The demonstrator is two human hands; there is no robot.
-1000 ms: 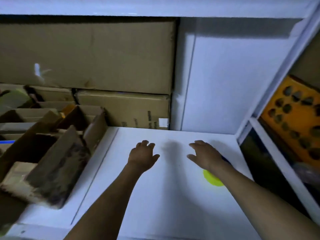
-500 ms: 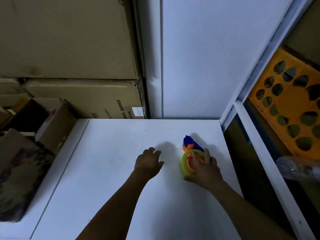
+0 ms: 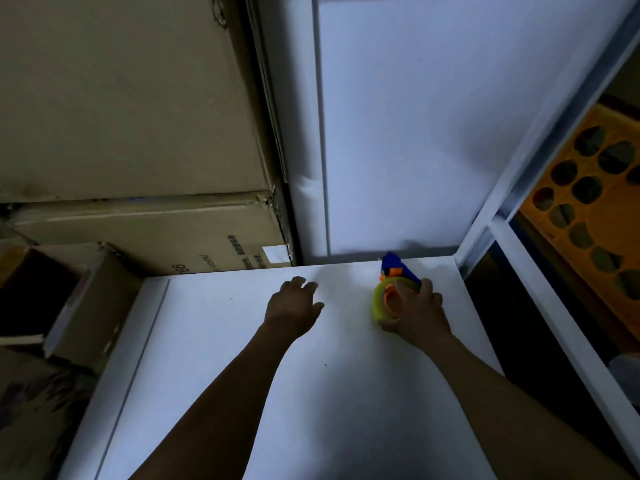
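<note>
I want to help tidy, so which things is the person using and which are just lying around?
In use:
tape roll, held in the right hand
left hand, open, holding nothing
white table under both hands

Lying about:
cardboard boxes on the left
orange crate with holes, on the right

both bare forearms reach forward from the lower edge, well apart. the left hand (image 3: 294,308) is palm down, fingers loosely bent and holding nothing — the right hand (image 3: 417,315) curls fingers and thumb round a yellow ring toy (image 3: 378,299).
</note>
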